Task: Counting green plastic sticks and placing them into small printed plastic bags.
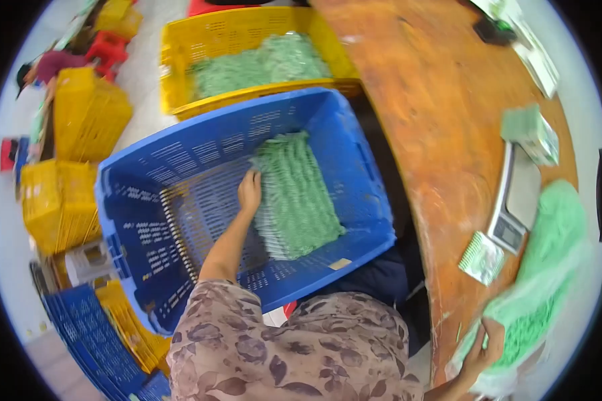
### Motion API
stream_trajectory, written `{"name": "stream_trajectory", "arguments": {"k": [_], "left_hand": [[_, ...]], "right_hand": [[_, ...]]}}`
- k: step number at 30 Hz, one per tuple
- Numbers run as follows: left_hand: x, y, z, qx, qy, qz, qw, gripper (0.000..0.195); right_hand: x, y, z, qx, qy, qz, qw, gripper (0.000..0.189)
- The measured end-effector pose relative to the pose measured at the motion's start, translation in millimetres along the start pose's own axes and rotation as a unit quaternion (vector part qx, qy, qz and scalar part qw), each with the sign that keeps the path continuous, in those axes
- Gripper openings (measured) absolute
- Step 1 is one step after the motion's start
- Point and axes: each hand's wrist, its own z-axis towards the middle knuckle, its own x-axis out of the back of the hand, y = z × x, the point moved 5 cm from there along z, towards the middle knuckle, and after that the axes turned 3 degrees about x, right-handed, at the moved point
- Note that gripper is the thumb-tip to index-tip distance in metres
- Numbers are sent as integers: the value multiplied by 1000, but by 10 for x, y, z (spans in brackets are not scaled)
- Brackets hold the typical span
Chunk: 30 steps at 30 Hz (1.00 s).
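Note:
My left hand (251, 191) reaches into a blue plastic crate (231, 120), its fingers closed at the edge of a green-and-white packet. Beside it, overlapping rows of thin green packets (301, 200) cover the right part of the crate's slotted floor. My right hand (489, 343) is at the lower end of a large clear plastic bag (547, 295) filled with small green pieces. The bag lies on the wooden table (406, 90). Whether the right fingers grip the plastic or only touch it is unclear.
A digital scale (514, 200) stands by the bag, with a green-striped packet (483, 257) and a green-and-white box (531, 133) beside it. Beyond the blue crate, a yellow crate (220, 30) holds green packets. Yellow crates (88, 115) and a person (55, 67) are at left.

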Motion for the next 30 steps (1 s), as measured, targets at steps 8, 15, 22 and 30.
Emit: {"name": "stream_trajectory", "arguments": {"k": [8,15,22,30], "left_hand": [[102,-320,-260,16,-89,315,945,45],[205,427,191,25,-113,332,936,51],[1070,2859,-35,-323,-31,-137,936,21],[895,4635,-2065,-582,-313,-334,672,14]], "right_hand": [[433,385,-84,-190,130,-42,972,6],[-37,144,-515,-188,-33,-96,977,18],[-105,480,-580,-178,-16,75,981,13],[305,1153,-1159,-125,-56,-67,988,20]]}}
